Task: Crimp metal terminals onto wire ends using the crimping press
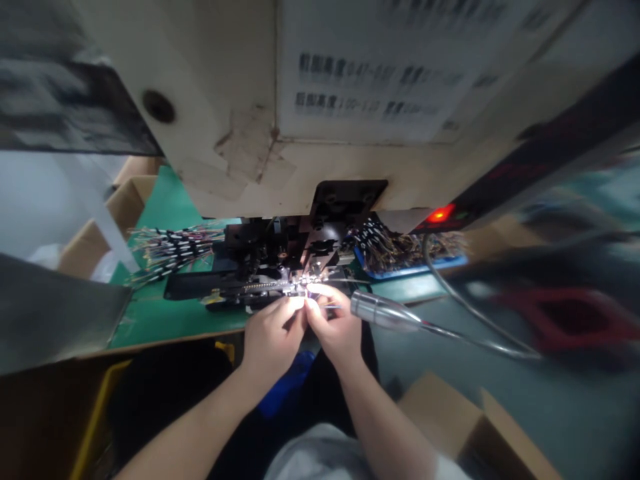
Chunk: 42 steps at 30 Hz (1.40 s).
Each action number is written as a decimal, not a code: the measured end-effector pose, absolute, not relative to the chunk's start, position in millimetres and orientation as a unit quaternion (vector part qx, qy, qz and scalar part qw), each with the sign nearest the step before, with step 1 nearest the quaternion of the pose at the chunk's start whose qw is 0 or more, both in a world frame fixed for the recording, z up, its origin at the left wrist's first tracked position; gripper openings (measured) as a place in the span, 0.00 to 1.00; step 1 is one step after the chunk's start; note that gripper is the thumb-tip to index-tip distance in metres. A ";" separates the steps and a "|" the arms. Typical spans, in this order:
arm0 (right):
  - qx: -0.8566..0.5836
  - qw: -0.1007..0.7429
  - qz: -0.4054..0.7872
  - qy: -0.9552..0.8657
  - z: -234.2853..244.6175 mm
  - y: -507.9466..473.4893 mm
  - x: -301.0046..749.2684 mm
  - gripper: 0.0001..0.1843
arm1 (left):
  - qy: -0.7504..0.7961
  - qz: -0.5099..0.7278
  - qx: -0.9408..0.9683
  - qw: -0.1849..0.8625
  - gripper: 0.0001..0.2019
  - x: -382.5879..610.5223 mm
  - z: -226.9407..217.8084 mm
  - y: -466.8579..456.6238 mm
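You are working at a bench machine (pixel 270 250) on a green mat (pixel 150 327), with a gooseneck lamp (pixel 383 311) shining just beside your right hand (pixel 335 330). Your left hand (pixel 273 340) and right hand are closing on a thin wire (pixel 327 307), pinching it between the fingertips (pixel 300 303) at the machine's front, though glare is partly hiding the hold.

A green-topped bench (pixel 150 327) ran across the middle of the frame, with cardboard boxes (pixel 117 220) beyond it at upper left, beside a pale wall (pixel 35 200). Grey floor (pixel 565 400) filled the right side, under a blurred red object (pixel 565 320). An open cardboard box (pixel 445 420) stood at lower right, and a yellow-edged bin (pixel 95 413) at lower left.
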State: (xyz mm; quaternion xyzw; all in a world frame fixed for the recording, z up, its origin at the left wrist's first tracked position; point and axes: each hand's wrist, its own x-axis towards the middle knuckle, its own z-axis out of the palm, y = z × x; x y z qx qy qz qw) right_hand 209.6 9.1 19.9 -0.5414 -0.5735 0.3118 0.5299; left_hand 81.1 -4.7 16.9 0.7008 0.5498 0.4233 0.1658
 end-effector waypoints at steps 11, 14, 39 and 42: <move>-0.526 0.552 0.324 -0.560 18.6 8.6 210.3 0.05 | 0.520 0.445 0.704 0.189 0.07 81.8 17.9 -5.9; -0.518 0.547 0.343 -0.561 20.9 7.8 209.9 0.05 | 0.508 0.454 0.708 0.184 0.06 81.7 17.9 -6.8; -0.522 0.575 0.336 -0.532 19.7 13.8 204.5 0.07 | 0.544 0.433 0.718 0.043 0.09 83.1 14.2 0.7; -0.515 0.569 0.342 -0.542 18.8 15.4 205.9 0.07 | 0.550 0.429 0.715 0.042 0.10 83.6 15.0 1.1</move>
